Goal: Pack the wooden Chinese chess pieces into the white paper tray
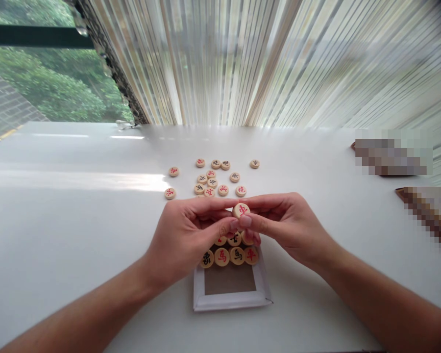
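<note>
A round wooden Chinese chess piece [241, 210] with a red character is pinched between the fingertips of both hands. My left hand [196, 223] grips it from the left, thumb and forefinger at its edge. From the other side my right hand [279, 220] holds it the same way. Just below lies an open white box [232, 300], partly hidden by the hands. Rows of pieces sit inside it; the nearest row shows a black piece [206, 258], a red piece [222, 257], another black piece [237, 256] and a red piece [251, 255].
Several loose chess pieces [212, 182] with red or black characters lie scattered on the white table [77, 220] beyond my hands. Two pixelated objects, a farther one [389, 157] and a nearer one [429, 211], stand at the right. A string curtain [213, 63] hangs behind the table.
</note>
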